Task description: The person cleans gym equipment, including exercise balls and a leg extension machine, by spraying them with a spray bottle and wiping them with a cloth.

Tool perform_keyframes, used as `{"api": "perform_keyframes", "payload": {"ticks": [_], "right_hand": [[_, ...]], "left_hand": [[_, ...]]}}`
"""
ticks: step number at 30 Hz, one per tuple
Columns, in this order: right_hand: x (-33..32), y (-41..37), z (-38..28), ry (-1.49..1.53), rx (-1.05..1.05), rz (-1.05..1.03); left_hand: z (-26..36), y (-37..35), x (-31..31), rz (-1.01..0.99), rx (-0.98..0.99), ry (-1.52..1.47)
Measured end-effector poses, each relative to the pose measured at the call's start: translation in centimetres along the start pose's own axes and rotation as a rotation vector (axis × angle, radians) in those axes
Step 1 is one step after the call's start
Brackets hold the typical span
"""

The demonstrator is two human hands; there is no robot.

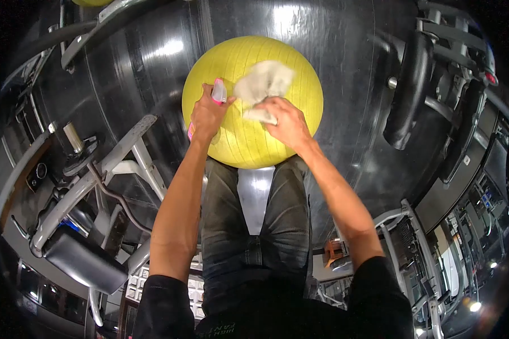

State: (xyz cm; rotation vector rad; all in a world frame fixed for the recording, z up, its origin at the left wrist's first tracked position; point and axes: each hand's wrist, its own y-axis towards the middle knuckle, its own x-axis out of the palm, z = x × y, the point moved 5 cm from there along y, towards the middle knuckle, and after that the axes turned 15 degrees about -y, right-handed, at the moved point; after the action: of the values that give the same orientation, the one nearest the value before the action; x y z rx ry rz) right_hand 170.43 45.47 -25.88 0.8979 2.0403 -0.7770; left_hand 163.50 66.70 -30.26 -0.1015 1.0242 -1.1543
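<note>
A large yellow exercise ball rests on the dark shiny floor in front of my legs. My left hand grips a spray bottle with a pink and white head, held against the ball's left upper side. My right hand presses a crumpled pale cloth onto the top of the ball. Both arms reach forward over my dark jeans.
A grey-framed weight machine with a black padded seat stands at the left. Another machine with a black roller pad is at the right. More gym equipment crowds the lower right. Dark floor lies beyond the ball.
</note>
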Motion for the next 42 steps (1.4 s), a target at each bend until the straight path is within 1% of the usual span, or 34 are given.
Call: {"api": "perform_keyframes", "payload": {"ticks": [1, 2, 3, 4, 5, 6, 7, 9, 11, 12, 14, 15, 16, 18, 19, 20, 22, 24, 26, 27, 29, 30, 31, 32, 33, 34, 36, 37, 39, 41, 42], "right_hand": [[0.1, -0.7, -1.0, -0.016, -0.229, -0.147], [-0.1, -0.7, 0.1, -0.015, -0.224, -0.144], [-0.3, -0.1, 2.5, -0.068, -0.087, -0.087], [-0.5, 0.8, 4.0, -0.120, 0.050, -0.032], [-0.7, 1.4, 5.9, -0.102, 0.297, 0.057], [-1.5, 2.0, 7.2, -0.083, 0.543, 0.146], [-1.8, 3.1, 6.6, -0.079, 0.541, 0.145], [-0.5, 4.6, 4.8, 0.091, 0.554, -0.012], [0.9, 5.4, 0.7, -0.065, 0.106, -0.115], [1.0, 5.6, 0.5, -0.061, 0.103, -0.114], [1.8, 6.2, -0.9, -0.117, -0.156, -0.221], [1.5, 6.7, -0.2, -0.052, -0.148, -0.285], [1.6, 6.7, 0.9, -0.053, -0.142, -0.285], [0.7, 6.5, 4.0, -0.172, 0.016, -0.124], [0.0, 5.9, 5.6, -0.197, 0.148, -0.056], [0.0, 5.1, 6.1, -0.202, 0.155, -0.054], [-0.1, 1.6, 8.0, -0.037, 0.605, -0.074], [1.2, -2.0, 6.2, -0.036, 0.353, 0.108], [0.8, -5.2, 3.2, 0.085, 0.026, 0.100], [0.7, -5.8, 3.7, 0.090, 0.031, 0.104], [0.6, -7.5, 4.5, 0.020, -0.197, 0.026], [0.8, -7.7, 6.6, 0.057, -0.019, 0.063], [1.3, -7.3, 8.6, 0.095, 0.157, 0.098], [2.1, -7.1, 10.5, 0.091, 0.388, 0.148], [2.8, -7.3, 12.2, 0.083, 0.622, 0.192], [3.4, -6.8, 13.2, 0.086, 0.628, 0.188], [5.0, -7.3, 16.1, 0.217, 1.125, 0.085], [4.3, -7.0, 15.5, 0.220, 1.124, 0.086], [1.9, -5.1, 13.5, 0.278, 0.890, 0.161], [0.0, -3.6, 9.4, 0.264, 0.621, 0.133], [-0.7, -3.4, 7.0, 0.164, 0.475, 0.081]], "left_hand": [[-0.1, -0.5, 0.3, -0.031, -0.013, 0.024], [-0.1, -0.9, 0.5, -0.061, -0.023, 0.046], [0.4, -1.5, 0.8, -0.063, -0.020, 0.050], [1.1, -2.3, 0.9, -0.017, -0.001, 0.032], [1.6, -3.2, 0.9, 0.029, 0.014, 0.012], [1.7, -3.8, 1.0, 0.030, 0.011, 0.014], [1.7, -4.3, 1.0, 0.060, 0.029, -0.005], [1.6, -5.2, 0.9, 0.082, 0.045, -0.020], [0.6, -5.7, 0.9, 0.076, -0.027, -0.047], [0.5, -6.1, 0.6, 0.081, -0.027, -0.043], [-0.4, -6.9, -0.4, 0.086, -0.115, 0.012], [-2.1, -7.0, -0.5, 0.118, -0.040, 0.030], [-2.5, -6.9, -0.8, 0.112, -0.038, 0.030], [-3.0, -6.7, -1.0, 0.116, -0.052, -0.014], [-3.3, -6.3, -1.1, 0.124, -0.028, 0.013], [-3.6, -5.7, -1.0, 0.129, -0.027, 0.040], [-3.4, -4.9, -1.2, 0.142, 0.041, 0.046], [-3.7, -4.3, -1.7, 0.134, 0.069, 0.050], [-5.4, -3.9, -2.4, 0.092, 0.009, 0.029], [-5.6, -3.7, -2.9, 0.027, -0.047, -0.059], [-5.8, -3.9, -3.3, -0.003, -0.075, -0.090], [-5.9, -3.9, -3.5, -0.028, -0.106, -0.131], [-5.4, -4.1, -3.2, -0.032, -0.141, -0.085], [-5.7, -4.3, -2.5, 0.019, -0.014, -0.063], [-5.5, -4.4, -2.0, 0.024, -0.026, -0.045], [-5.5, -4.5, -1.2, 0.029, -0.039, -0.028], [-4.0, -5.0, -0.5, 0.049, -0.020, 0.008], [-3.6, -5.4, -0.3, 0.079, -0.002, 0.047], [-3.0, -5.7, 0.1, 0.112, 0.014, 0.078], [-1.9, -5.7, 0.4, 0.126, 0.034, 0.085], [-0.9, -5.9, 0.6, 0.124, 0.031, 0.080]]}}
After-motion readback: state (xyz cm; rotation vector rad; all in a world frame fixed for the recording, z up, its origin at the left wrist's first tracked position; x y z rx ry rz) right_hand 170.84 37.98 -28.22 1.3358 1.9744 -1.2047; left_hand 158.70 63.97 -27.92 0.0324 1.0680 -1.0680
